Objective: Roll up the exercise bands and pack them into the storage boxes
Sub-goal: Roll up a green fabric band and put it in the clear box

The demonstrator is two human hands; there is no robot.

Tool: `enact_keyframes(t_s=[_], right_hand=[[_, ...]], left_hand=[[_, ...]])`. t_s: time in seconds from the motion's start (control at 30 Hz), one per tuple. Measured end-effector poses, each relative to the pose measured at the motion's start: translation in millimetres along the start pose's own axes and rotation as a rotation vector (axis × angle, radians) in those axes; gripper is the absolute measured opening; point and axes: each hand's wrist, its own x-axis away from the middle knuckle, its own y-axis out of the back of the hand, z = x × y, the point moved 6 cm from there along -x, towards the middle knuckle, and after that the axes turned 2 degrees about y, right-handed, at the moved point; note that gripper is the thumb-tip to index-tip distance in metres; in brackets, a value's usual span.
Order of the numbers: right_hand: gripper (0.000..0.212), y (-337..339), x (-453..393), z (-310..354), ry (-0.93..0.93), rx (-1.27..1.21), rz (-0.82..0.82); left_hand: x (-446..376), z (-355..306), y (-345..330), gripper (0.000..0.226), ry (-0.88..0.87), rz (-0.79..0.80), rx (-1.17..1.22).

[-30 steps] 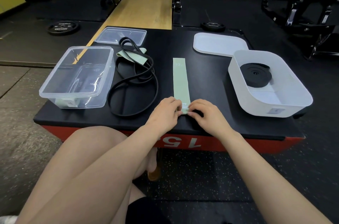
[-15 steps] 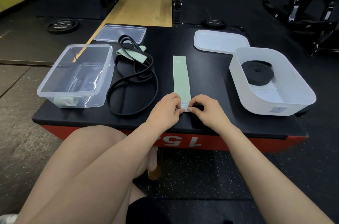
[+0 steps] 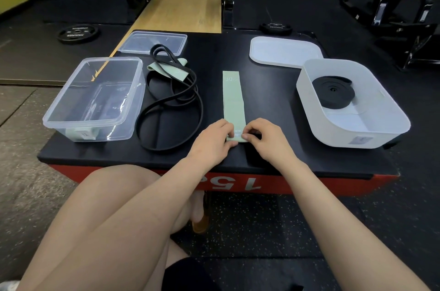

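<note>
A pale green flat band (image 3: 232, 97) lies straight on the black platform (image 3: 269, 112), running away from me. My left hand (image 3: 212, 140) and my right hand (image 3: 266, 139) pinch its near end, which is folded over into a small roll. A long black loop band (image 3: 171, 114) lies loose left of it, with a second green band (image 3: 170, 71) under its far end. A rolled black band (image 3: 333, 94) sits inside the white box (image 3: 381, 128) at the right. The clear box (image 3: 95, 97) at the left holds a small green roll (image 3: 82, 134).
A clear lid (image 3: 142, 43) and a white lid (image 3: 283, 51) lie at the platform's far side. The platform has a red front edge (image 3: 309, 184) close to my knees. Weight plates (image 3: 77, 33) and rack frames stand on the gym floor beyond.
The hands stay at the band's near end. The rolled part has advanced slightly along the strip, and my view has shifted a little.
</note>
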Motion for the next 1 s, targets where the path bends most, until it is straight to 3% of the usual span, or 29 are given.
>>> enact_keyframes(t_s=[0.17,0.3,0.6,1.0], right_hand=[[0.018,-4.1,9.5,-4.7,0.094,0.087,0.01],[0.009,-3.2,8.1,-3.1,0.109,0.072,-0.004],[0.008,1.7,13.9,4.3,0.168,0.119,0.17],[0.007,2.2,14.9,-2.9,-0.029,-0.113,0.095]], left_hand=[[-1.3,0.9,0.7,0.014,0.034,-0.03,0.07],[-0.2,0.0,2.5,0.014,0.057,-0.029,0.094],[14.9,-7.2,-1.0,0.016,0.066,0.055,0.093],[14.4,-9.3,2.2,0.019,0.002,0.022,0.031]])
